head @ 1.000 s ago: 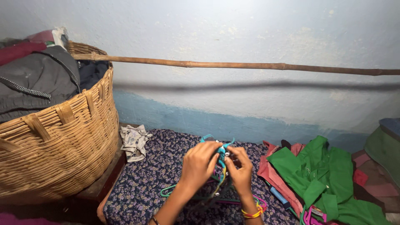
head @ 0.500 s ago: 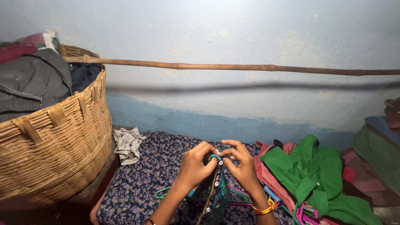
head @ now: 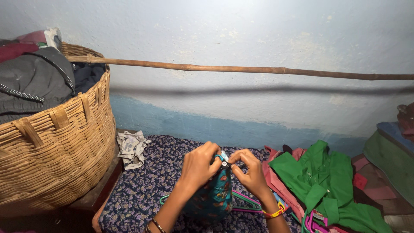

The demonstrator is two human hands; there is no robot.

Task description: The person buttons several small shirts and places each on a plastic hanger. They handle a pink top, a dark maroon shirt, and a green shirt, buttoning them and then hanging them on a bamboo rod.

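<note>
Both hands pinch the top edge of a teal patterned garment (head: 211, 196) that hangs limp above the floral bedcover (head: 142, 194): the left hand (head: 199, 166) and right hand (head: 250, 172) each keep a clenched grip at its fastening. The cloth looks light and soft, best held at the edge. Half a second ago it hung narrow and folded; now it is fuller and the hands are lower.

Both forearms rise from the lower edge of the view and lean toward each other. The left hand (head: 199, 167) is curled, its back to the camera, thumb and fingertips pinched together at its upper right. The right hand (head: 250, 172) mirrors it, index finger arched over the thumb in a tight pinch. The two pinches meet, almost touching. Thin bands circle both wrists.
</note>
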